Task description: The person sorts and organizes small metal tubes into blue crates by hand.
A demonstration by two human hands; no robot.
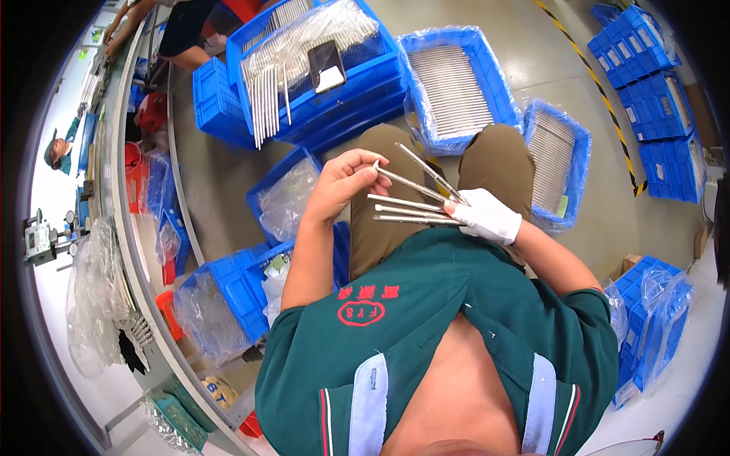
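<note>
Several slim silvery metal rods (411, 212) fan out from my right hand (489, 217), which wears a white glove and is closed round their near ends. The rods point left and away, over my lap. My bare left hand (344, 184) pinches the far end of one rod (411, 185) between thumb and fingertips. That rod's other end stays among the gloved fingers. One more rod (426, 169) slants up above it, its tip free. The gloved fingers hide the rods' held ends.
Ahead, a blue crate (346, 114) bears piled rods and a dark phone (327, 66). Lined blue bins (498, 99) of rods stand around my knees. Blue crates are stacked at far right (673, 163). A workbench edge (141, 266) runs along the left; another person's arm (122, 30) reaches over it.
</note>
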